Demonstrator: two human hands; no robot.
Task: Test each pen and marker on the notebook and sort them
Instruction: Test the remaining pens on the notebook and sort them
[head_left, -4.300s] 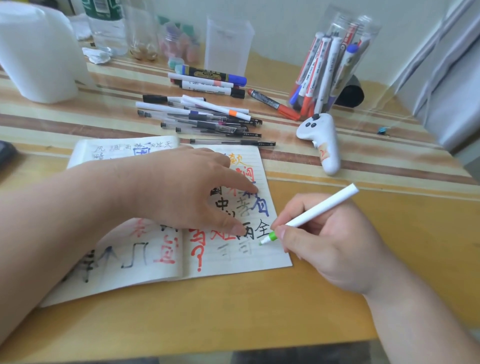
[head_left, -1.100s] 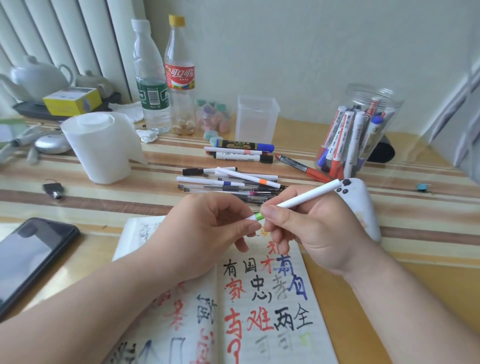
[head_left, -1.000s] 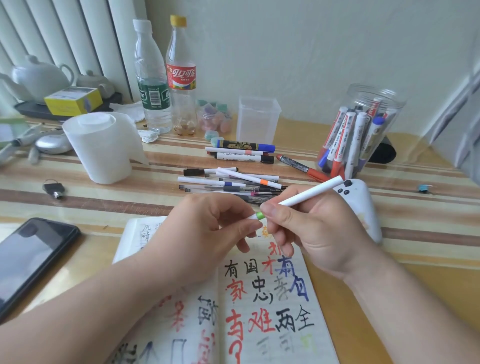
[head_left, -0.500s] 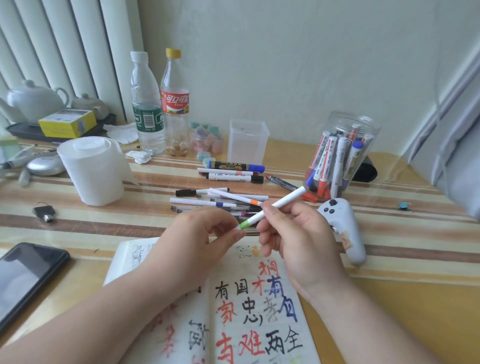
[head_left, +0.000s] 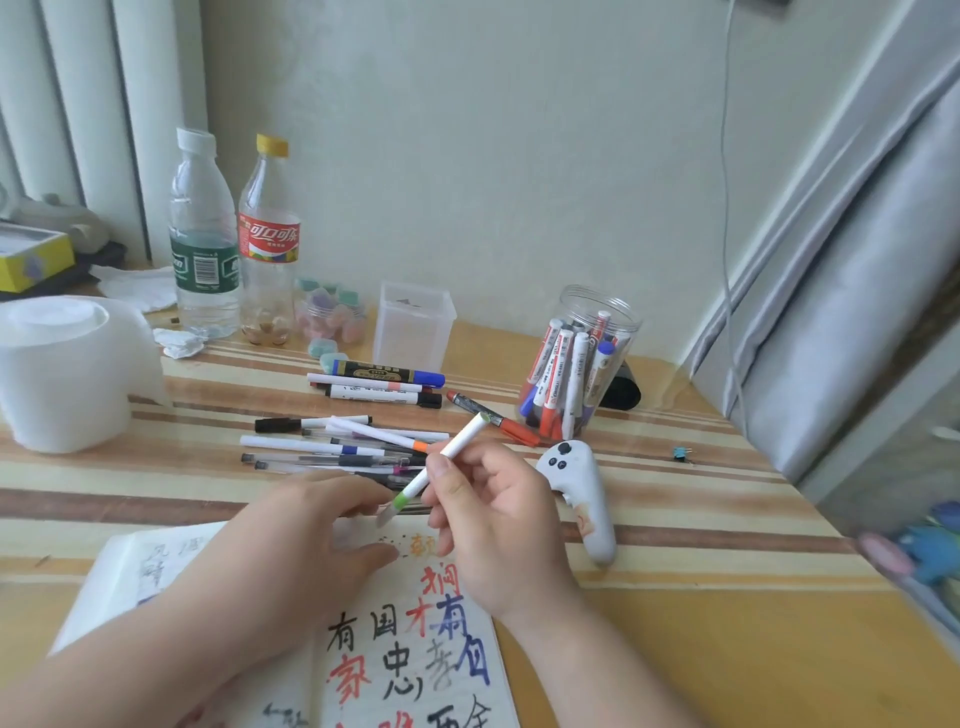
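Holding: a white pen (head_left: 451, 457) with a green band is pinched by the curled fingers of the right hand (head_left: 498, 525). It is tilted, tip down to the left, and kept just above the top edge of the notebook (head_left: 410, 654).
Left hand (head_left: 306, 540): blurred, with loosely extended fingers just beside the pen's tip. Whether the tip is touched cannot be told.
Notebook: laid open at the near edge of the table (head_left: 701, 613), its pages covered in black, red and blue characters.
Surface: a wooden top is crossed by a cloth striped in brown and cream.
Loose pens (head_left: 332, 447): scattered in a pile beyond the hands, with three markers (head_left: 379, 387) lined up farther back and a red marker (head_left: 493, 420) at an angle.
Jar (head_left: 582, 358): clear and stood at the right rear, filled with upright markers.
Controller (head_left: 584, 499): white, laid just right of the right hand.
Rear row: two plastic bottles (head_left: 205, 234) and a clear square tub (head_left: 413, 325) are set against the wall (head_left: 467, 156).
Left edge: a white paper roll (head_left: 62, 374) is seen.
Room: pale vertical slats (head_left: 78, 104) at the left, grey curtain (head_left: 857, 270) at the right.
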